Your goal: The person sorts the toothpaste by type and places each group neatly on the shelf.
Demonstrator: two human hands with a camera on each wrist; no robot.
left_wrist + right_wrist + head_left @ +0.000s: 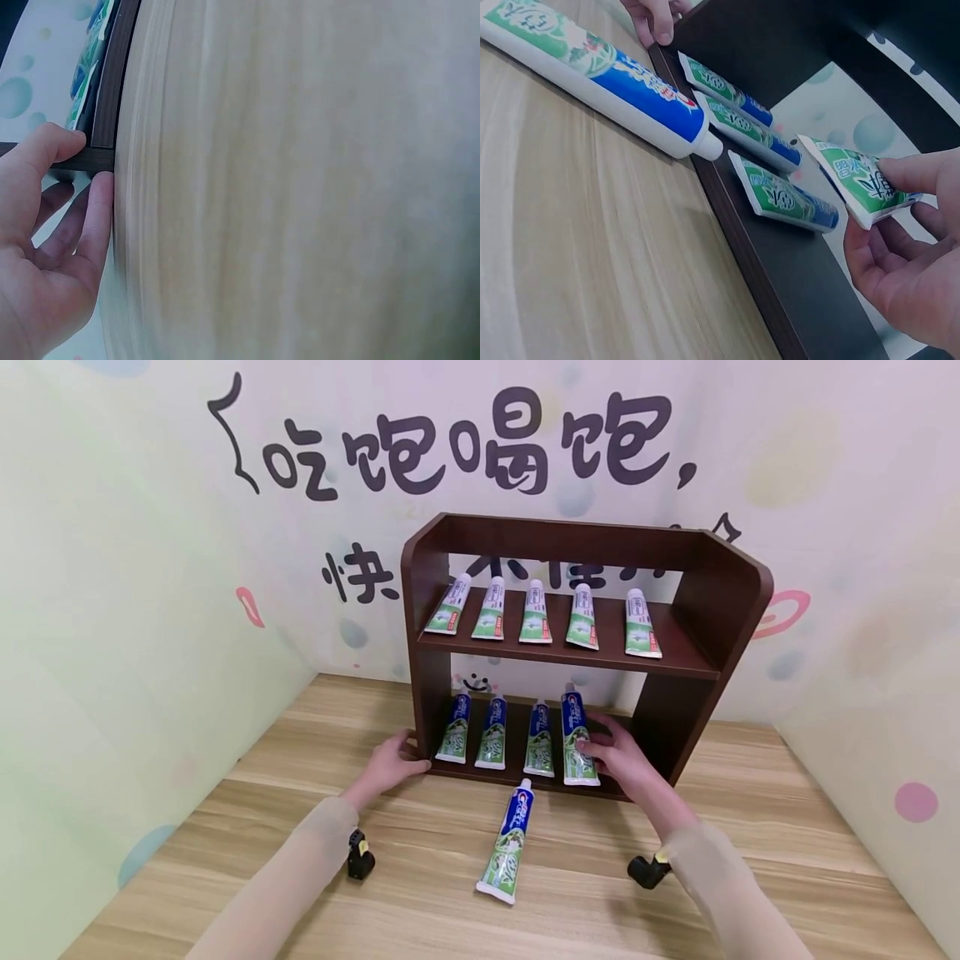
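My right hand [618, 758] grips a blue and green toothpaste tube [576, 735] over the lower shelf of a dark brown rack [562, 660]. In the right wrist view the thumb and fingers of the right hand [919, 247] pinch the held tube [859, 180], which is raised off the shelf. To its left, three matching tubes [492, 732] lie in a row on that shelf. My left hand [390, 766] holds the rack's lower left corner; in the left wrist view its thumb and fingers straddle the dark board [94, 159]. Another blue and green tube [510, 843] lies on the table before the rack.
Several white, green and red tubes [536, 612] lie spaced along the upper shelf. The rack stands on a wood-grain table [420, 877], with a patterned wall covering [150, 568] behind and at both sides. Small black cameras [360, 857] sit at the wrists.
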